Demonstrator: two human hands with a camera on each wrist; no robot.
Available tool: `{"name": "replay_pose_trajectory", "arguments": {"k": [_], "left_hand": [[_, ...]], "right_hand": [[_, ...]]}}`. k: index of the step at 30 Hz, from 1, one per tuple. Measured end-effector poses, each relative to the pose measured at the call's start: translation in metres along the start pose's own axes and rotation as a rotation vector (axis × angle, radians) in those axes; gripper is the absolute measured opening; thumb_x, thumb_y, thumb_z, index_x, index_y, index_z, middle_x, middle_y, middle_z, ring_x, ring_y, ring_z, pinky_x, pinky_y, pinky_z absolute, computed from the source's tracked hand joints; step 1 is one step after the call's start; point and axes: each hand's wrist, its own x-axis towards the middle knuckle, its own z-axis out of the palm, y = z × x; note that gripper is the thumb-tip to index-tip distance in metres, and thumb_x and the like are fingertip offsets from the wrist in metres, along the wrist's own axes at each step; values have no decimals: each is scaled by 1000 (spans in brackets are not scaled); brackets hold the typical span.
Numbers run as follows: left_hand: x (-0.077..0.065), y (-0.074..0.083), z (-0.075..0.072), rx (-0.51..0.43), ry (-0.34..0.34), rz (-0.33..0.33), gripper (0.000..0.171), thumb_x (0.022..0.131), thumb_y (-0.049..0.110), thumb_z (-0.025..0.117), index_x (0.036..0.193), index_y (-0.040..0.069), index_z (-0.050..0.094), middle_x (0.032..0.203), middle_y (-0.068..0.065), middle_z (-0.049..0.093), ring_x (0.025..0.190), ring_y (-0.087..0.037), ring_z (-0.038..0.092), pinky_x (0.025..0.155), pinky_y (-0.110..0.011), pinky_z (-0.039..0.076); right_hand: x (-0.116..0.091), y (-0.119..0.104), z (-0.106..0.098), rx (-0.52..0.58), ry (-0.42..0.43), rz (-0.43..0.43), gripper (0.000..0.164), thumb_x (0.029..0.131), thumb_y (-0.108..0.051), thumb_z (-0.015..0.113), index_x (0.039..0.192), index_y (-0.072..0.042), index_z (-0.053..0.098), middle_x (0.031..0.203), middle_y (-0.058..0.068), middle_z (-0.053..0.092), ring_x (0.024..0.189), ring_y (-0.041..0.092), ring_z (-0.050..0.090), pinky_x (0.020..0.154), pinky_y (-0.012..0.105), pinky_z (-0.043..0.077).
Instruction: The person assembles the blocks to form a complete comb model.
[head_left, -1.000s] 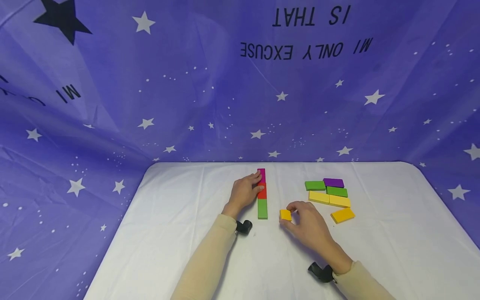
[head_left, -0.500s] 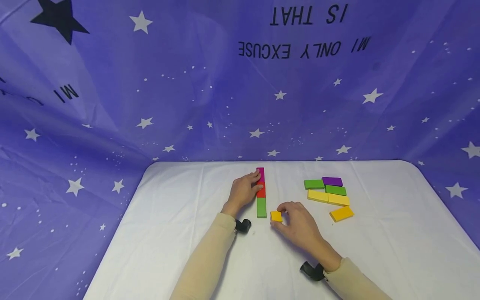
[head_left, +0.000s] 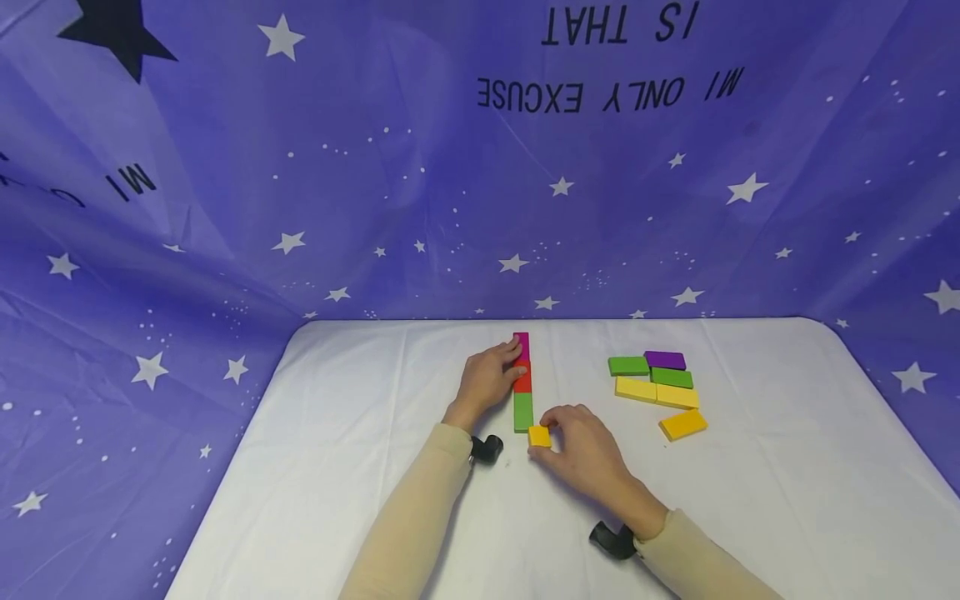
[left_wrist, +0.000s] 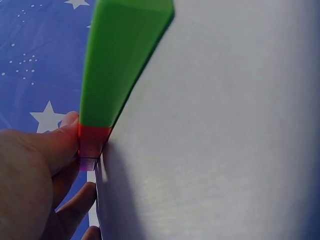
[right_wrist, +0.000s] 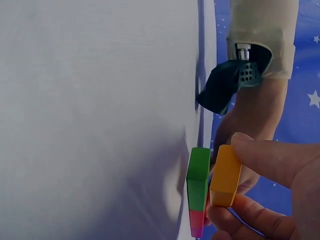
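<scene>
A straight row of blocks stands on the white cloth: magenta block (head_left: 524, 340) at the far end, red block (head_left: 524, 383) in the middle, green block (head_left: 523, 413) nearest. My left hand (head_left: 486, 387) lies along the row's left side, its thumb on the red block and a fingertip on the magenta one. Between thumb and fingers, my right hand (head_left: 588, 454) pinches an orange-yellow block (head_left: 539, 437) just off the green block's near right corner. In the right wrist view this orange-yellow block (right_wrist: 226, 172) shows beside the green block (right_wrist: 199, 170), a narrow gap separating them.
To the right lie two more green blocks (head_left: 628, 367), a purple block (head_left: 665, 361), two light yellow blocks (head_left: 636, 390) end to end, and a tilted orange-yellow block (head_left: 683, 425). Behind the white table (head_left: 337, 500) hangs a blue star-printed curtain (head_left: 450, 167).
My right hand has moved left with the orange-yellow block, from well right of the row to the green block's near end. The left hand has stayed at the row.
</scene>
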Motion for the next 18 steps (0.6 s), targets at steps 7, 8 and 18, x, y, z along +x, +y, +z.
{"name": "replay_pose_trajectory", "arguments": {"k": [7,8,18], "left_hand": [[-1,0,0,7,1,2,48,96,31,69,140,14,60,149,4,52,137,-18,50,109,-45,42],[-1,0,0,12,4,6,48,96,31,69,140,14,60,148,4,52,136,-18,50,109,-44,42],[-1,0,0,13,9,16,48,96,31,68,139,13,60,148,3,53,136,-18,51,110,-42,42]], "right_hand": [[2,-2,8,-16,-17,-10,38,70,-29,92,95,-10,72,87,-4,67,82,15,55,73,34,50],[2,-3,9,-19,-17,-14,38,70,-29,92,95,-10,72,86,-4,66,81,15,55,72,34,50],[4,-7,19,-63,-39,-24,38,69,-31,92,93,-9,72,80,-4,64,78,15,54,68,32,49]]}}
